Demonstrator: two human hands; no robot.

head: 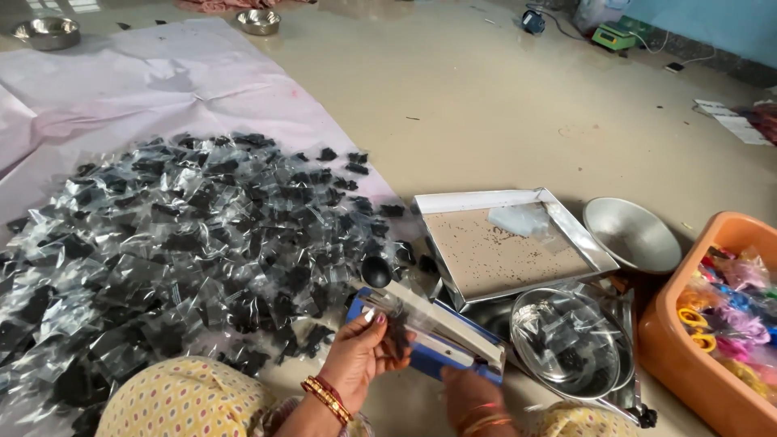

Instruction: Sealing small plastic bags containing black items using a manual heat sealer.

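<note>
The person's left hand [360, 352] has its fingers [374, 317] closed on a small clear packet [394, 324] of dark bits, held at the near edge of a blue heat sealer [437, 332] on the floor [502, 97]. The right hand [473, 396] rests low beside the sealer; its grip cannot be told. Just right sits a steel bowl [566, 340] with packets, then an orange tub [688, 356]. Beyond lie a steel tray [510, 243] and a heap of filled packets [186, 251] on pink paper [121, 89].

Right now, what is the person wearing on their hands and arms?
Left hand: bare, with red and gold bangles at the wrist and a cream, dotted sleeve above. Right hand: thin gold bangles at the wrist. No gloves; no rings that I can make out.
</note>
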